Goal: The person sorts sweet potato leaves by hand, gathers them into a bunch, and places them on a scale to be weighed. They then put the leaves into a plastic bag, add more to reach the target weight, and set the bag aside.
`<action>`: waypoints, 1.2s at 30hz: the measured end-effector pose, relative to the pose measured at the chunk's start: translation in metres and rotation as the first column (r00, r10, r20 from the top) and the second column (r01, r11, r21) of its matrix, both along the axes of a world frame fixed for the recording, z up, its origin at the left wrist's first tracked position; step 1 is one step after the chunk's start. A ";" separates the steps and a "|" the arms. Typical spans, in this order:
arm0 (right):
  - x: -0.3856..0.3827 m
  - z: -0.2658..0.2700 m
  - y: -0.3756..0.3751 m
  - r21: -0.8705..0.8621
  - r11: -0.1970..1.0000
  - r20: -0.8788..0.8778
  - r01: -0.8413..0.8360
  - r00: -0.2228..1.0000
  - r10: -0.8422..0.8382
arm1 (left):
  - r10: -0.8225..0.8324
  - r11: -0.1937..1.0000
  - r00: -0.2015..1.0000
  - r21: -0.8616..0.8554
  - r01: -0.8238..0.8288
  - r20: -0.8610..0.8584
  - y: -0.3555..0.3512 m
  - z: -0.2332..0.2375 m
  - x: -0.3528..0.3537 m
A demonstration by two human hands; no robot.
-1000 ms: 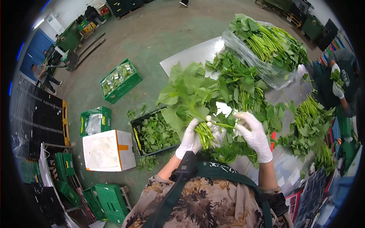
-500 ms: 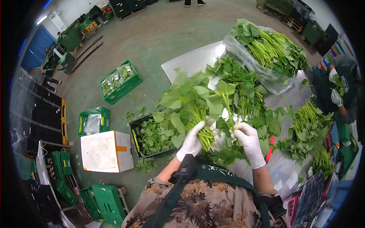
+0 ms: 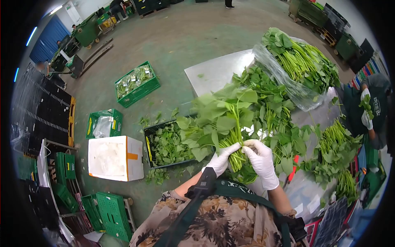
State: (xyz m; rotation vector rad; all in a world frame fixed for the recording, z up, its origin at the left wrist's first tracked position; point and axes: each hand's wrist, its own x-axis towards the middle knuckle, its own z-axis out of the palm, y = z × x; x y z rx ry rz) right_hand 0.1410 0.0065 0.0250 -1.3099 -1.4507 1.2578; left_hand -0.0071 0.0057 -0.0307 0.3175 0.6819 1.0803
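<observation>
- Left hand (image 3: 218,161), in a white glove, is closed around the stems of the green bunch (image 3: 232,133).
- Right hand (image 3: 262,164), gloved too, pinches stems on the bunch, close beside the left hand.
- The bunch is up in front of the chest, leaves pointing away.
- Near the right hand, a red thing (image 3: 293,169) is on the shiny worktop (image 3: 212,72).
- Leaves fill the black crate (image 3: 149,151) on the floor.
- Farther off, a big leafy pile (image 3: 302,59) lies on a clear bag (image 3: 294,91).
</observation>
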 end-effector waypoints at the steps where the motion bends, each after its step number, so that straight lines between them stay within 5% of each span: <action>1: -0.002 0.003 -0.001 0.007 1.000 0.009 0.004 1.000 -0.004 | 0.004 1.000 1.000 0.009 -0.004 -0.004 -0.001 0.001 0.000; 5: -0.003 0.004 -0.001 0.054 0.998 0.065 0.026 0.997 -0.029 | -0.003 1.000 1.000 0.031 0.004 -0.014 -0.002 0.004 0.001; 15: -0.006 0.010 -0.004 0.494 0.869 0.437 -0.034 0.874 -0.214 | -0.038 0.996 0.992 0.073 0.046 -0.118 -0.008 0.002 0.000; 27: -0.007 0.010 -0.007 0.301 0.954 0.395 0.005 0.909 -0.130 | -0.082 0.989 0.990 0.114 0.096 -0.119 -0.001 -0.003 0.000; 36: -0.003 0.013 -0.006 0.240 0.963 0.368 -0.124 0.929 0.028 | -0.063 0.994 0.990 0.078 0.073 -0.128 -0.004 -0.012 -0.002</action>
